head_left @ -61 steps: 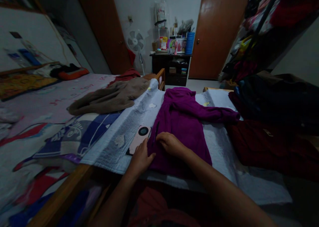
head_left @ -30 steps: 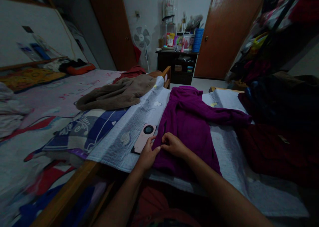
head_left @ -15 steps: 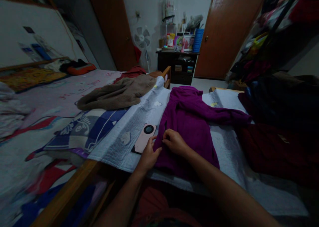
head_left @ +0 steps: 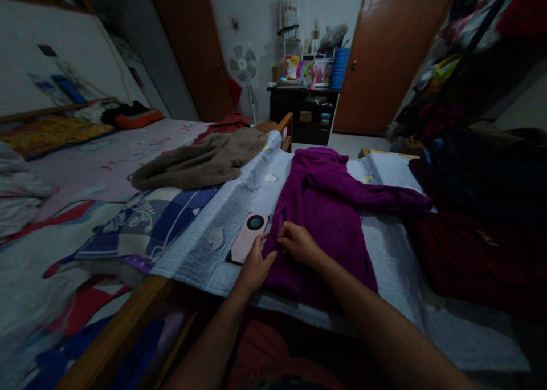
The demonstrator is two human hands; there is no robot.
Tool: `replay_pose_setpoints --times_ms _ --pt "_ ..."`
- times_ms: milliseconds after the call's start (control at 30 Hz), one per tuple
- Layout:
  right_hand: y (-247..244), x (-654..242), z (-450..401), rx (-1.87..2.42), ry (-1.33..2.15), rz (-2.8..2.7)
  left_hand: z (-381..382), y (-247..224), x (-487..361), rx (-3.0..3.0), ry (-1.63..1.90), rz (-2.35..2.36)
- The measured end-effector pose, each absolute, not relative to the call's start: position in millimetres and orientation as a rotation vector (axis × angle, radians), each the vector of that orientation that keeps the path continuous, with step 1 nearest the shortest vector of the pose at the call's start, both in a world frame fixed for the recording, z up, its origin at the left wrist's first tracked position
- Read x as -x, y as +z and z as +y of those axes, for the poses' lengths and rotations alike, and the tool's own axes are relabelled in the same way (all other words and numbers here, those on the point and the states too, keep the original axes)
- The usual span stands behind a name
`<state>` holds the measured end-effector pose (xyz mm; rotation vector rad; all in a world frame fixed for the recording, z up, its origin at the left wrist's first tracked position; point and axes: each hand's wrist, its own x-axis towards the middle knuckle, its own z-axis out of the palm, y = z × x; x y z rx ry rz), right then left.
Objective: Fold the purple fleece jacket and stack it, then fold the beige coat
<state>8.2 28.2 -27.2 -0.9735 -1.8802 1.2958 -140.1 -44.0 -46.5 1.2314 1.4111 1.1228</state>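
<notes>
A purple long-sleeved garment (head_left: 329, 224) lies spread on the pale blue quilted cover (head_left: 256, 196), one sleeve stretched to the right. My left hand (head_left: 256, 264) pinches the garment's left edge between thumb and fingers. Just to its right, my right hand (head_left: 298, 243) has its fingers curled together on the cloth, gripping the same edge area. A pink phone (head_left: 245, 242) with a round dark camera ring lies on the cover, directly left of my left hand, its lower right part close behind the fingers.
A brown fleece garment (head_left: 200, 159) lies on the left beside a blue checked pillow (head_left: 145, 224). Dark red folded cloth (head_left: 474, 259) is piled on the right. A wooden rail (head_left: 115, 333) runs at lower left. Farther back stand a fan (head_left: 243, 65) and a dark cabinet (head_left: 299, 113).
Both hands stay almost in place on the purple garment. The view has shifted very slightly; nothing else has visibly moved.
</notes>
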Motion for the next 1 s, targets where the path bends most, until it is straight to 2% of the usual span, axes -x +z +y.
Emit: replay_pose_setpoints --times_ms 133,267,433,733,1000 --pt "-29.2 -11.9 28.2 0.878 1.491 -1.786 -46.5 -37.0 136.6 -1.5 1.167 1.682" --pt "-32.2 -14.6 29.4 0.845 1.475 -1.796 -44.9 -28.5 131.2 -1.794 1.133 1.89" --pt "-38.5 -14.2 28.3 0.841 1.484 -1.732 -42.8 -31.2 127.3 -1.847 1.04 1.906" --pt "-39.1 -6.9 22.2 0.991 1.06 -1.861 -43.8 -38.4 121.1 -1.918 0.968 2.006" --pt "-36.6 -3.8 22.0 1.111 0.947 -1.858 -42.7 -39.4 117.8 -1.864 0.977 2.051"
